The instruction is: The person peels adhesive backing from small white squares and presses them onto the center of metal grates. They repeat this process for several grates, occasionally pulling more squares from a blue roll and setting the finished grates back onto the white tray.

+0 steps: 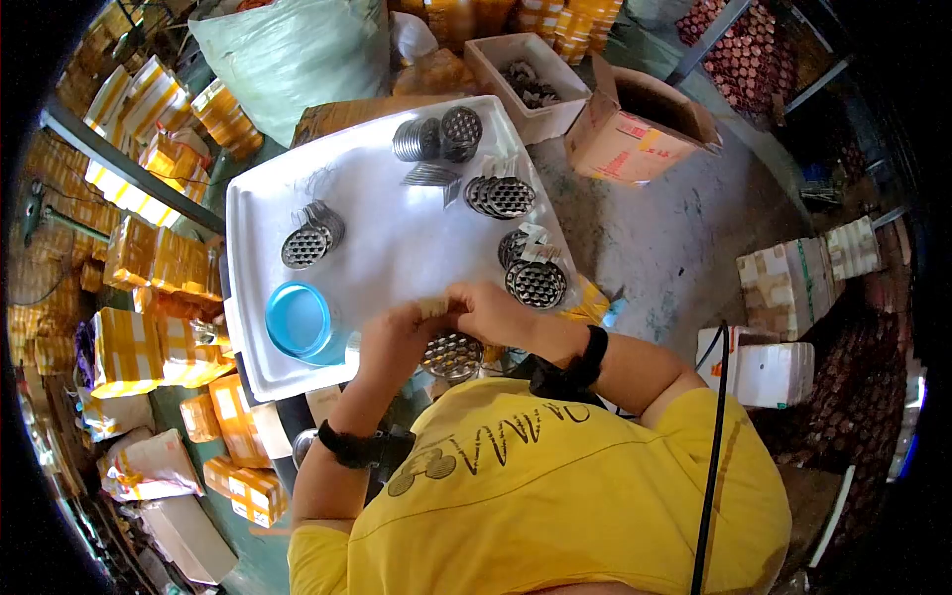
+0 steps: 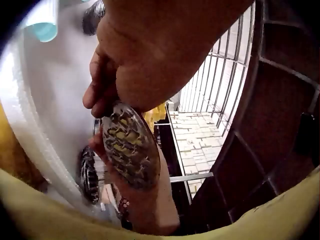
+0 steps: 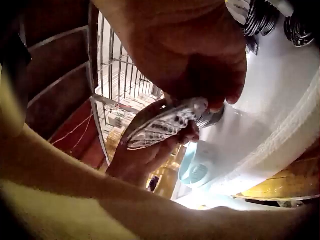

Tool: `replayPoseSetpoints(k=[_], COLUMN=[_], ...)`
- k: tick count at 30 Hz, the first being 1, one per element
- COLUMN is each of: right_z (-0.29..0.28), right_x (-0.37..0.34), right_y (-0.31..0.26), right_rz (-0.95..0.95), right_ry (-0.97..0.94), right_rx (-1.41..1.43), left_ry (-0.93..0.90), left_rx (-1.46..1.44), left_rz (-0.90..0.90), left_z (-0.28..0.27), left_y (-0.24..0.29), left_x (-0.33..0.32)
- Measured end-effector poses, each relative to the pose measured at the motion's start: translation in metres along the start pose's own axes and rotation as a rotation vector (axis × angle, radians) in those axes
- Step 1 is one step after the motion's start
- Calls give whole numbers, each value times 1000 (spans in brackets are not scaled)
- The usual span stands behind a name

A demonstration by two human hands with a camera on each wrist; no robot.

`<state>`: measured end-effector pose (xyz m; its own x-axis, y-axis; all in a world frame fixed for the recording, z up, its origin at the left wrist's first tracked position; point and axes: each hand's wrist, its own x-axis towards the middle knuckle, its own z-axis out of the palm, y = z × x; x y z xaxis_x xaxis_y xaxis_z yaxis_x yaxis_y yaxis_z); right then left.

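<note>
In front of the yellow shirt, both hands meet at the upper edge of a round metal disc with many holes. My left hand pinches that edge with curled fingers, and the disc hangs below them in the left wrist view. Close beside it, my right hand has its fingers bent at the same edge, seen over the disc in the right wrist view. A small pale tag shows between the hands. Fingers partly hide the disc's top.
The white foam tray carries stacked discs on the right, others at the back and a fanned stack on the left. A light-blue ring lies front left. Behind stand a foam box and an open carton.
</note>
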<state>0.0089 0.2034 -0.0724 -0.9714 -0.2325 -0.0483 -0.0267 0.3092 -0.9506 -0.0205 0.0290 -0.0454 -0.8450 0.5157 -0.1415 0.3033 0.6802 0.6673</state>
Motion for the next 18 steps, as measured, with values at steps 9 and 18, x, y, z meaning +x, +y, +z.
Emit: replayPoseSetpoints(k=[9,18], right_z=[-32,-107], right_x=[-12,-33], right_y=[-14,14], right_rz=[13,257], right_ry=[-86,165], right_rx=[-422,-640], left_ry=[-121,-22], left_rx=[-263,-483], left_rz=[99,49], left_z=[14,-9], left_y=[-14,-27], left_x=[0,6])
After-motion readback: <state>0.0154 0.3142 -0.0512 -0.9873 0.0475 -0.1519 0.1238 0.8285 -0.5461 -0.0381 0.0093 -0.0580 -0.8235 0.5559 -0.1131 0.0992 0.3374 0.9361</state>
